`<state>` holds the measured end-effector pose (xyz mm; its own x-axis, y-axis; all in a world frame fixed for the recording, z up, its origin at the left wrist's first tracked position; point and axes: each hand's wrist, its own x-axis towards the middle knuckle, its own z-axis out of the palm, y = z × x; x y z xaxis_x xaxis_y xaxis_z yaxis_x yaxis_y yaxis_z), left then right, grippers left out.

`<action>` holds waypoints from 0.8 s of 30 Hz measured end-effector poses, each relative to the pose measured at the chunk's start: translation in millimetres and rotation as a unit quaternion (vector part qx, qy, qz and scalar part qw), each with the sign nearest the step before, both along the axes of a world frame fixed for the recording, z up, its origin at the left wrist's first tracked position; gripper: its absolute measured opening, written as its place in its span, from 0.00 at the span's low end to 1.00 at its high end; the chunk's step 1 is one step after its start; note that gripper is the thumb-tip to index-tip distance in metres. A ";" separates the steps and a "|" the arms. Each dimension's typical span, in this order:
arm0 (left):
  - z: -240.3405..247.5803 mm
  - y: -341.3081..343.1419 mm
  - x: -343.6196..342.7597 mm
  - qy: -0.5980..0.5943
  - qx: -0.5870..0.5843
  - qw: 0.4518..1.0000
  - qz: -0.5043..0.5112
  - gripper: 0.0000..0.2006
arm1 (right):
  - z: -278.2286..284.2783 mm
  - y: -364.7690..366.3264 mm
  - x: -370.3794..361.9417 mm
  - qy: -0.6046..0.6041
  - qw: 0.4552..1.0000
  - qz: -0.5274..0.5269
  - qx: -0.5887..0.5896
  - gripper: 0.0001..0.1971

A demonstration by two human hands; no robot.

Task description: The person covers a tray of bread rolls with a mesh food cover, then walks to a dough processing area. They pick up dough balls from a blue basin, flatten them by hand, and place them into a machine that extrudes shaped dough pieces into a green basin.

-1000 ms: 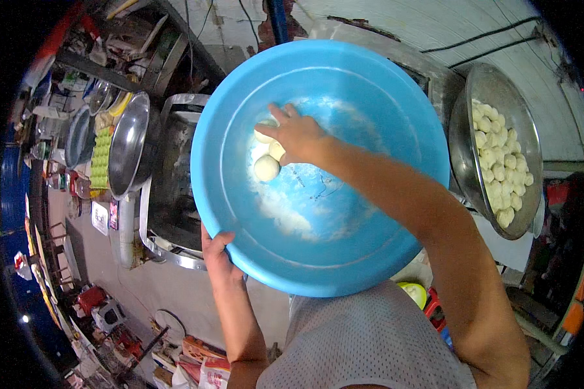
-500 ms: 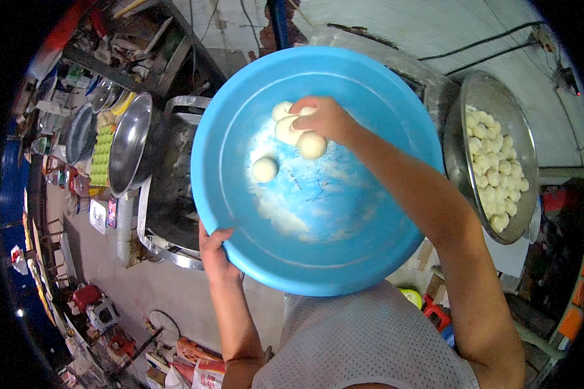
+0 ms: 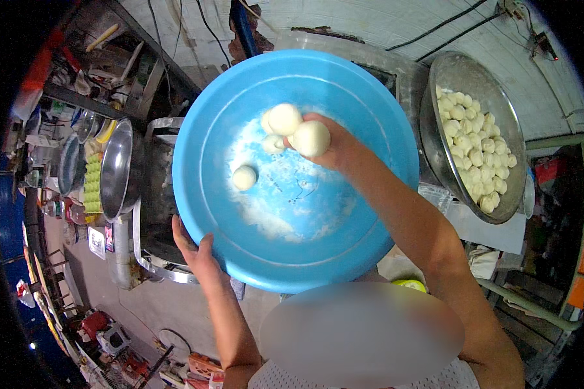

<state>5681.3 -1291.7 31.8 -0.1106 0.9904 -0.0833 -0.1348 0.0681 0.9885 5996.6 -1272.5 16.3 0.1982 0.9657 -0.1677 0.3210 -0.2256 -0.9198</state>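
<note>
A wide blue plastic basin [image 3: 285, 267], dusted inside with white flour, tilts in front of me. My left hand [image 3: 200, 251] holds its lower left rim, thumb and fingers against the edge. Inside the basin, my right hand [image 3: 336, 146] is closed round round white dough balls. One large dough ball [image 3: 311, 139] sits at its fingers, and another dough ball [image 3: 284, 119] is raised beside it. A smaller dough piece [image 3: 272, 144] shows just below these, partly covered. Apart from the hand, a single dough ball [image 3: 244, 177] lies on the floured bottom.
On the right stands a metal bowl [image 3: 435, 139] heaped with many small dough pieces [image 3: 477, 152]. To the left are an empty steel bowl [image 3: 118, 170], a green egg tray [image 3: 93, 185] and a dark metal-framed stand [image 3: 154, 175]. Cluttered shelving [image 3: 104, 58] fills the upper left.
My right hand has lifted dough balls up from the basin's bottom, closer to me. The lone ball stays on the bottom. My left hand's fingers have shifted along the rim.
</note>
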 end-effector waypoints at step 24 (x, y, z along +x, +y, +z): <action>12.2 8.6 0.2 -0.059 -0.047 0.994 -0.079 0.34 | -41.6 38.1 76.0 0.397 0.814 -0.382 -0.186 0.18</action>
